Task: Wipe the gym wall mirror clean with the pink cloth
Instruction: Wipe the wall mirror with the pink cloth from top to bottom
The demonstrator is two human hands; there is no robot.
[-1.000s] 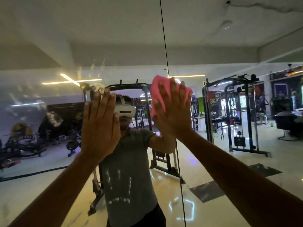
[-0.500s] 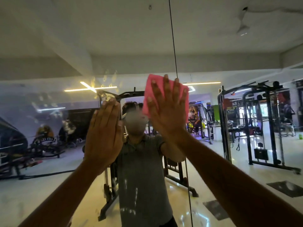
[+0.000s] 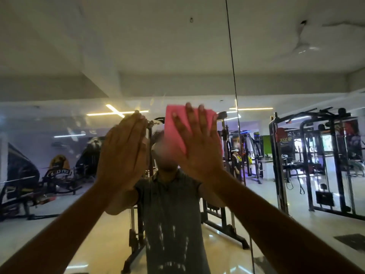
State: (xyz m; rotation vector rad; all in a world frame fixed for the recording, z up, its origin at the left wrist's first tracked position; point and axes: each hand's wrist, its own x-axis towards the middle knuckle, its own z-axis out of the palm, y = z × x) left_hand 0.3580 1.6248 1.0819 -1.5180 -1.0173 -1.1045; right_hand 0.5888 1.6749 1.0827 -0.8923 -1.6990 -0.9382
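Observation:
The gym wall mirror (image 3: 59,56) fills the whole view, with a dark vertical seam (image 3: 232,66) between two panes right of centre. My right hand (image 3: 197,143) presses the folded pink cloth (image 3: 173,127) flat against the glass with straight, spread fingers, just left of the seam. My left hand (image 3: 124,151) rests flat on the mirror beside it, fingers straight and together, holding nothing. Smudges and fingerprints (image 3: 75,131) show on the glass left of my left hand.
The mirror reflects a person in a grey shirt (image 3: 173,214) directly behind my hands, black cable machines (image 3: 316,155) at the right, weight benches (image 3: 39,184) at the left and a glossy floor below. Streaks (image 3: 169,238) mark the glass low in the middle.
My right hand has slid the pink cloth leftwards across the seam, closer to my left hand. My left hand stays flat on the glass. My view has tilted up.

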